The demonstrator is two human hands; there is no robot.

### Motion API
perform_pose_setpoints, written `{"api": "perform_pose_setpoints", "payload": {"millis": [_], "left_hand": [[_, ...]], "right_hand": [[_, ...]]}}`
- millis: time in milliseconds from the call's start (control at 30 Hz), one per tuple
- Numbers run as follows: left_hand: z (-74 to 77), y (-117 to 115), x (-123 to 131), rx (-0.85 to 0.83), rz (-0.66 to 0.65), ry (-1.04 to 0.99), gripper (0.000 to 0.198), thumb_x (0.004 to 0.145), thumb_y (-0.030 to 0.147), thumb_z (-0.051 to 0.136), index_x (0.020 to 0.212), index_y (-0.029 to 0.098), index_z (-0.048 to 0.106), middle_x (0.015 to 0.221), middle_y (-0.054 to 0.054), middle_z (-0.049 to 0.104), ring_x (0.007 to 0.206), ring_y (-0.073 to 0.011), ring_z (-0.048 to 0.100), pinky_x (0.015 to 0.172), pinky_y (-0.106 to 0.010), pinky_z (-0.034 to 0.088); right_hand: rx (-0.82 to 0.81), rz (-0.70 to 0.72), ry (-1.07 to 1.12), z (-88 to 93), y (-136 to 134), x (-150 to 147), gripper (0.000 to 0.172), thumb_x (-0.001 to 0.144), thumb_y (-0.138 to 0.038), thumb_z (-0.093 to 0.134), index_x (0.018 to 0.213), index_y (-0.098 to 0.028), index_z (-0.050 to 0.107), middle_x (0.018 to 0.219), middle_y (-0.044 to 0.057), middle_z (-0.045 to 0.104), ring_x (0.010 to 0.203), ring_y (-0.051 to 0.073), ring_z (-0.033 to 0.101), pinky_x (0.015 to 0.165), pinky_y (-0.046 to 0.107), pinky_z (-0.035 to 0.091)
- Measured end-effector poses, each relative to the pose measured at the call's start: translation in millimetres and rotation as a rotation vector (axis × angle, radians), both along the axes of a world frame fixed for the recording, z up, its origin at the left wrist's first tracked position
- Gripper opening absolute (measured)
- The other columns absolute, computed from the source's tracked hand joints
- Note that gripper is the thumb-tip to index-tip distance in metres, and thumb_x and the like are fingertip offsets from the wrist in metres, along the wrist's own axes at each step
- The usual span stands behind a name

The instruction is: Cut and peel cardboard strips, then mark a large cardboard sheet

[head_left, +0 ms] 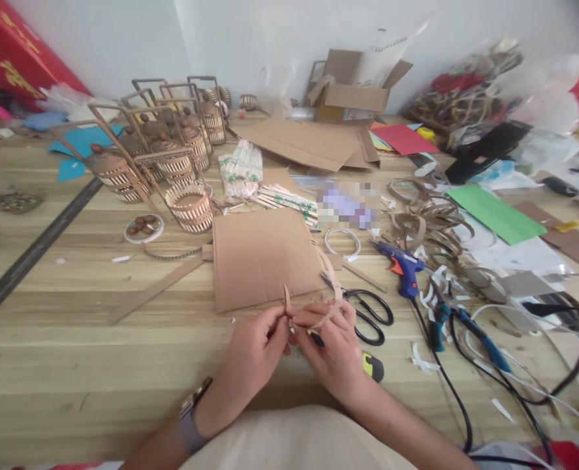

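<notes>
My left hand (254,346) and my right hand (335,343) meet just in front of a flat cardboard piece (267,258). Between them is a thin tan strip (335,277) that looks like cardboard or paper. One short end stands up from my left fingertips, while the rest curves over my right fingers and loops away. Both hands are closed in a pinch on it. Beneath my right hand, a black and yellow-green tool (372,367) is mostly hidden. Black-handled scissors (367,313) lie just right of my right hand.
Several stick-sided baskets (190,207) with tall handles stand at the back left. A blue glue gun (401,264), blue-handled pliers (480,339), curled strips (416,222) and cables lie right. Behind are bundled sticks (286,203) and an opened carton (352,98). A dish of brown balls (143,228) sits left.
</notes>
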State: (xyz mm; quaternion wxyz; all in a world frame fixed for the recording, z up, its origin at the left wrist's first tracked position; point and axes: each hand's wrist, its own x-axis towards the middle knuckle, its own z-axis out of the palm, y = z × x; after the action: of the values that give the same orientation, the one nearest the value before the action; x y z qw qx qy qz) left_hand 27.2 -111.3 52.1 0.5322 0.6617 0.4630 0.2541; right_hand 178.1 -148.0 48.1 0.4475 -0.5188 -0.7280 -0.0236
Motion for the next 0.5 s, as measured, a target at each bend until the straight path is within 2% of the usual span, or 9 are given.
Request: {"api": "perform_pose_setpoints", "payload": {"millis": [367, 500], "left_hand": [[2.1, -0.1, -1.2, -0.050, 0.000, -0.051, 0.031, 0.089, 0.034, 0.044, 0.093, 0.016, 0.070, 0.068, -0.003, 0.071, 0.055, -0.0142, 0.064, 0.054, -0.023, 0.049], [1.2, 1.2, -0.1, -0.096, 0.008, -0.084, 0.031, 0.088, 0.037, 0.048, 0.095, 0.016, 0.070, 0.070, -0.003, 0.072, 0.057, -0.0145, 0.065, 0.055, -0.023, 0.049]], "right_hand": [[-0.142, -0.053, 0.163, -2.3, 0.6, 2.0, 0.013, 0.092, -0.015, 0.056, 0.091, -0.027, 0.061, 0.086, -0.002, 0.075, 0.080, 0.018, 0.067, 0.075, 0.036, 0.046], [-0.132, -0.065, 0.151, -3.7, 0.8, 2.6, 0.014, 0.092, -0.014, 0.056, 0.091, -0.027, 0.061, 0.085, -0.002, 0.074, 0.080, 0.018, 0.067, 0.075, 0.037, 0.047]]}}
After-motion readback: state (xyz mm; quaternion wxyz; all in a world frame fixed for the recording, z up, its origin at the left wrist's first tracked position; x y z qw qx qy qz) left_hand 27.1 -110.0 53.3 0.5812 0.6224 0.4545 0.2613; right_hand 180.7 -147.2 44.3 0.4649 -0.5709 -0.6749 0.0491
